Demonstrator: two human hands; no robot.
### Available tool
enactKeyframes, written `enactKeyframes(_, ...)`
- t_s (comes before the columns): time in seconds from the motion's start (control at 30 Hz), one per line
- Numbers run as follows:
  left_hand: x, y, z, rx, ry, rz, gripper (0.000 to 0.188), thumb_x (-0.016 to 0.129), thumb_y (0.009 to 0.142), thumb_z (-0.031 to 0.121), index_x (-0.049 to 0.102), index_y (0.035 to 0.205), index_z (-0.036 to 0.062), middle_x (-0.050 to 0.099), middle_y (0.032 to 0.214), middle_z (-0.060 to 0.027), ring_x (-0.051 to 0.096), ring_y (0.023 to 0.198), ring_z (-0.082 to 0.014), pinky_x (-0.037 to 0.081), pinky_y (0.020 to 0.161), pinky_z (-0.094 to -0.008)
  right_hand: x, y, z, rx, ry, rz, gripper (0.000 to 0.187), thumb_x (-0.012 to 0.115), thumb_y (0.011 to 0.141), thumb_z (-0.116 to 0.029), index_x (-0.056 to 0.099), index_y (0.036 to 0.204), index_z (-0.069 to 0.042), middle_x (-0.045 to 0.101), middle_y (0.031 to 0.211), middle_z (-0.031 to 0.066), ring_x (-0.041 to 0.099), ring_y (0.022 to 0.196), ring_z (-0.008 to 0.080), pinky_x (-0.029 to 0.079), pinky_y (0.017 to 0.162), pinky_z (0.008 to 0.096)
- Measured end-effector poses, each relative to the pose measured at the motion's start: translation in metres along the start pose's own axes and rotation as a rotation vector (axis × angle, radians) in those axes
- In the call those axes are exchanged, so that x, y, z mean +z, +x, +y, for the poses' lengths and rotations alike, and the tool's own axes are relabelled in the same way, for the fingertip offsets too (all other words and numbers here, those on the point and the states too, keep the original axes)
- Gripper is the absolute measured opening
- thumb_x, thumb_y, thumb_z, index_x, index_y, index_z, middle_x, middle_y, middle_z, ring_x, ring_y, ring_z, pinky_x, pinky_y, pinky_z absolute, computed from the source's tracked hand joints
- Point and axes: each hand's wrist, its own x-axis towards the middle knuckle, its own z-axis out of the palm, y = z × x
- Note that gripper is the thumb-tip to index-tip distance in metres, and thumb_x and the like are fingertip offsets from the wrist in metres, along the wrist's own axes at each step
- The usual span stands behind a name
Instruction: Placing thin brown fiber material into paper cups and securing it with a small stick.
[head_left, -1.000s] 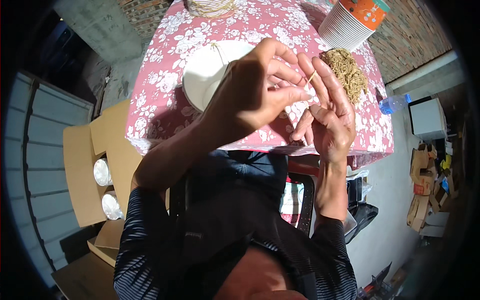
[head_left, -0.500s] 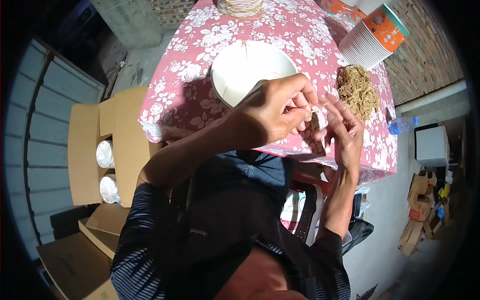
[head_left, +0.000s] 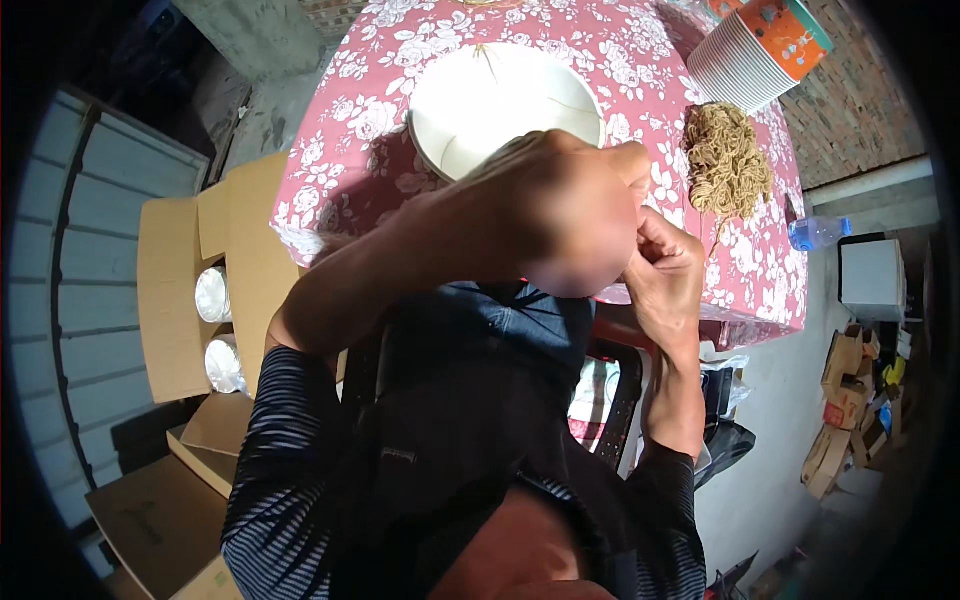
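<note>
My left hand point(head_left: 590, 215) is raised over the table's front edge, its back toward me and smeared by motion. Its fingers look bent, but their tips are mostly hidden. Against it, on its right side, my right hand point(head_left: 665, 265) is closed in a pinch; whatever lies between the fingers does not show. Just beyond my left hand stands a large round white tub point(head_left: 450, 110), with thin tan strands over its far rim and inside. A tangled heap of tan string point(head_left: 725, 160) lies beyond and to the right of my right hand.
A pink floral cloth point(head_left: 365, 120) covers the table. Nested paper tubs point(head_left: 750, 60) lie tilted at its far right. A plastic bottle point(head_left: 818, 233) is beside the right edge. An open carton point(head_left: 255, 220) with wrapped white stacks stands left; cardboard scraps point(head_left: 845, 400) lie on the right floor.
My right hand's spread fingers have closed into a pinch and come against my left hand. My left hand has turned its back more toward me. The view has shifted slightly.
</note>
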Motion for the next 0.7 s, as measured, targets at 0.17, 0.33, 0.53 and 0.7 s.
enactKeyframes(0.17,-0.012,-0.001,-0.005,0.02,0.055,0.004,0.011,0.066,0.093,0.006,0.061,0.099,-0.0014,0.071,0.08,-0.015,0.074,0.077,-0.0255,0.057,0.067,-0.0349,-0.003,0.002,0.004,-0.065,0.017,-0.012,0.018,0.068,0.101,-0.007,0.073,0.114,0.004,0.069,0.08,0.0022,0.059,0.066,0.0059,0.045,0.058,0.0195)
enactKeyframes(0.33,-0.021,-0.007,-0.014,-0.019,0.145,-0.005,0.013,0.069,0.09,0.007,0.064,0.101,0.0008,0.073,0.089,-0.0137,0.074,0.087,-0.0249,0.057,0.077,-0.0361,-0.004,-0.001,0.004,-0.053,-0.093,0.107,0.014,0.067,0.102,-0.008,0.077,0.104,0.002,0.067,0.078,-0.0044,0.046,0.062,-0.0008,0.035,0.056,0.0164)
enactKeyframes(0.53,-0.023,-0.025,-0.034,0.051,0.245,0.226,0.019,0.073,0.092,0.014,0.065,0.107,0.0053,0.072,0.095,-0.0086,0.071,0.09,-0.0247,0.054,0.081,-0.0352,0.006,-0.003,0.011,-0.055,-0.218,0.214,0.013,0.07,0.099,-0.007,0.078,0.102,0.003,0.07,0.077,-0.0016,0.052,0.063,0.0016,0.04,0.056,0.0188)
enactKeyframes(0.7,-0.021,-0.046,-0.032,0.073,0.472,0.181,0.026,0.071,0.096,0.023,0.064,0.115,0.0059,0.07,0.095,-0.0127,0.071,0.09,-0.0321,0.054,0.08,-0.0393,0.019,0.004,0.015,-0.217,-0.52,0.16,0.013,0.069,0.097,-0.004,0.075,0.104,0.006,0.073,0.079,0.0141,0.065,0.068,0.0132,0.051,0.062,0.0268)
